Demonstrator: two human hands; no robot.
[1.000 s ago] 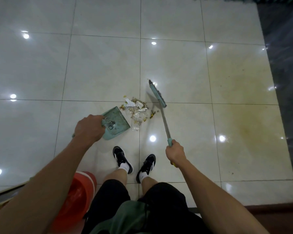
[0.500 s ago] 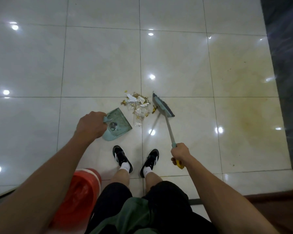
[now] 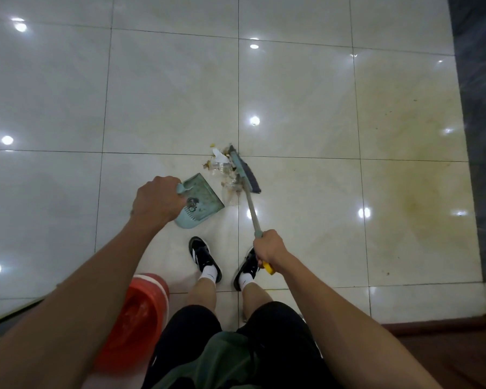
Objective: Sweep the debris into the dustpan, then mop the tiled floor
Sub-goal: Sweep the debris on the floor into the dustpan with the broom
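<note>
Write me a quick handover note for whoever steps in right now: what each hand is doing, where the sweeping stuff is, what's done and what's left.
Left hand grips the handle of the teal dustpan, which sits on the tiled floor with its mouth toward the debris.
Right hand grips the broom handle; the brush head is down on the far side of the debris pile, against it.
Done: debris is gathered into one pile just right of the dustpan's mouth.
Left: nearly all the pile is outside the pan, so push it in. Mopping is not started; a yellowish stain marks the tiles to the right. A red bucket stands beside the left leg.
</note>
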